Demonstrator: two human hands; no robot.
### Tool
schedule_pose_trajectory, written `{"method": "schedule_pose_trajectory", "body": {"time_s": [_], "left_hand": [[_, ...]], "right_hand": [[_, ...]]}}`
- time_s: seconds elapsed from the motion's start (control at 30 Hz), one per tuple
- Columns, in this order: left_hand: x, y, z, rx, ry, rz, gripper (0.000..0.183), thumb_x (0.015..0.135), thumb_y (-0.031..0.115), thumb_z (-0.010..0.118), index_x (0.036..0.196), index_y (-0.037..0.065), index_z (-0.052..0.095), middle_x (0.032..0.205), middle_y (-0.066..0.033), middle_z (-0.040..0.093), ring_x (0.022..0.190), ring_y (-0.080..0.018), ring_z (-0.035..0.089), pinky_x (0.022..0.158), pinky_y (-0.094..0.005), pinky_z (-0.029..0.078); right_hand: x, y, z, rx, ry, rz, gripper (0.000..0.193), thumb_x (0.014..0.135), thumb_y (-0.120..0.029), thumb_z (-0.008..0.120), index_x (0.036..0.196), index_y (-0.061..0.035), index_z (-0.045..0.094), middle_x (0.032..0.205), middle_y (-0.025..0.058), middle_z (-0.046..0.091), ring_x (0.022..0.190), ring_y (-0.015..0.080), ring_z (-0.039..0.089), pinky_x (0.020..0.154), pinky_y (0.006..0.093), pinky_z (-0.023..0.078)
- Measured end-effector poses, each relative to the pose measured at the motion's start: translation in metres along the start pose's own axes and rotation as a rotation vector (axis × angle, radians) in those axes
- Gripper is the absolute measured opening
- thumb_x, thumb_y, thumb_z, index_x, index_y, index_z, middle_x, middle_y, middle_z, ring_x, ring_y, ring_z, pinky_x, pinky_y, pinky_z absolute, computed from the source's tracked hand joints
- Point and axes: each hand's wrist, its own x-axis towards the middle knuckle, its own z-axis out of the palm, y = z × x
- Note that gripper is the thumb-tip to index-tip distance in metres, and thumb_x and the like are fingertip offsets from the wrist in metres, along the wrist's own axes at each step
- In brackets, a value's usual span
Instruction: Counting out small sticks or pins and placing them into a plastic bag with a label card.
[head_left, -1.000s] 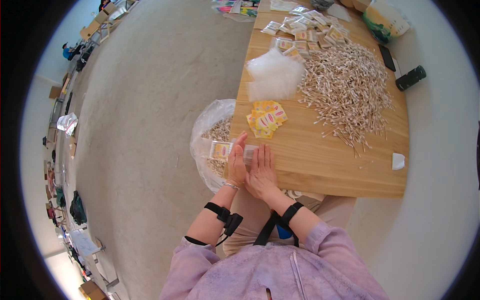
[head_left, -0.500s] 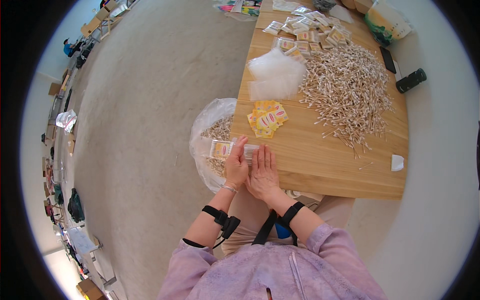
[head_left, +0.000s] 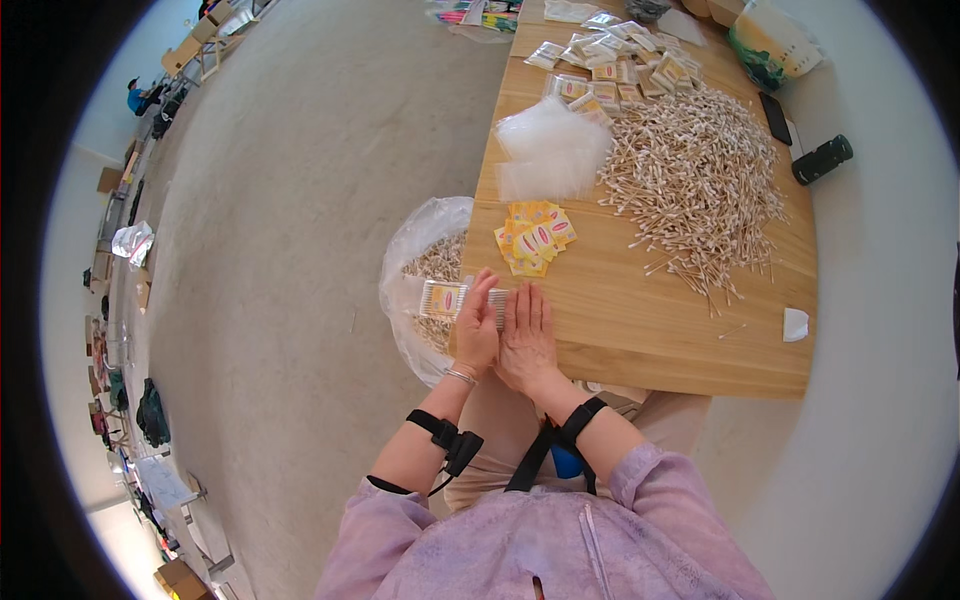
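Note:
A clear packet of cotton swabs with a yellow label juts past the table's left edge, over a bag of swabs. My left hand is closed on it, held edge-on with the fingers together; the fingertips' underside is hidden. Right beside it, my right hand lies palm down with its fingers stretched out, over the packet's other end at the table corner. A few white swab tips show between the two hands. Beyond them on the table lies a small stack of yellow cards.
A large heap of loose cotton swabs covers the right of the wooden table. Clear plastic sleeves and filled packets lie farther off. An open plastic bag of swabs stands left of the table. A black cylinder is by the wall.
Both hands have shifted very slightly, the left a little to the right. The packet stays in nearly the same place.

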Motion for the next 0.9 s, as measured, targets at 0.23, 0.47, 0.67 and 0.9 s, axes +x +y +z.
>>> {"method": "schedule_pose_trajectory", "body": {"time_s": [0.23, 0.47, 0.67, 0.9], "left_hand": [[0.012, 0.006, 0.0, -0.252, 0.01, -0.17, 0.043, 0.102, 0.024, 0.034, 0.135, -0.002, 0.04, 0.142, -0.0136, 0.038, 0.133, -0.0216, 0.033, 0.112, -0.0322, 0.023], [0.013, 0.002, -0.002, -0.365, 0.021, -0.139, 0.049, 0.101, 0.031, 0.034, 0.136, -0.003, 0.038, 0.142, -0.0126, 0.039, 0.133, -0.0207, 0.033, 0.113, -0.0336, 0.023], [0.013, -0.003, -0.007, -0.314, -0.005, -0.141, 0.048, 0.101, 0.031, 0.035, 0.135, -0.003, 0.039, 0.141, -0.0114, 0.04, 0.133, -0.02, 0.034, 0.112, -0.0334, 0.024], [0.013, -0.008, -0.006, -0.38, 0.028, -0.109, 0.047, 0.101, 0.034, 0.035, 0.132, 0.0, 0.046, 0.137, -0.0092, 0.046, 0.126, -0.0163, 0.041, 0.106, -0.0286, 0.031]], "right_hand": [[0.006, 0.0, 0.016, 0.036, 0.119, 0.041, 0.08, 0.086, -0.038, 0.049, 0.143, 0.0056, 0.014, 0.151, 0.0229, 0.009, 0.141, 0.0385, 0.004, 0.114, 0.0477, 0.004], [0.008, -0.002, 0.004, 0.099, 0.197, 0.046, 0.077, 0.082, -0.032, 0.056, 0.141, 0.0041, 0.02, 0.144, 0.0204, 0.021, 0.138, 0.0396, 0.01, 0.112, 0.0514, 0.009], [0.011, 0.002, -0.002, 0.163, 0.23, 0.039, 0.061, 0.082, -0.023, 0.057, 0.133, 0.0015, 0.034, 0.137, 0.019, 0.03, 0.135, 0.0404, 0.018, 0.112, 0.0517, 0.013], [0.025, 0.013, 0.004, 0.813, 0.495, 0.064, 0.042, 0.088, -0.012, 0.044, 0.127, 0.0044, 0.041, 0.135, 0.0224, 0.037, 0.131, 0.0386, 0.03, 0.11, 0.0443, 0.021]]}}
